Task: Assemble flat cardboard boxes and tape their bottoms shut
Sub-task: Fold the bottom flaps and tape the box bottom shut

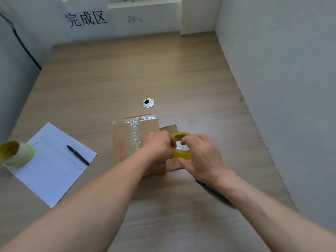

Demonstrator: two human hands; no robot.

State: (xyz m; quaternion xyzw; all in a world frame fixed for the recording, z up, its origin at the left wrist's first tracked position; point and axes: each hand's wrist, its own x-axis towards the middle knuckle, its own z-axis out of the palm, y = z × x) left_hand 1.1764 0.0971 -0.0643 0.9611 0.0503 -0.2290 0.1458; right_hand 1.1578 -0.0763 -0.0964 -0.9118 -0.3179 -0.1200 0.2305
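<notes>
- Left hand [159, 147]: fingers curled, pinching the near rim of the yellow tape roll [181, 148].
- Right hand [201, 157]: grips the roll (thumb underneath).
- Cardboard box [131, 140] stands on the desk [127, 73] beneath both hands, clear tape along its seam.

My wood-look desk [112, 73] had a cardboard box [127, 139], paper sheet [49, 171] with pen [77, 154], and tape rolls [17, 154] on it.

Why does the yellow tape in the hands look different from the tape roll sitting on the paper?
The tape roll in the hands is slim and held up by both hands above the cardboard box. The tape roll on the paper is wider, paler and lies alone on its side. Both are yellowish rings with open middles.
</notes>
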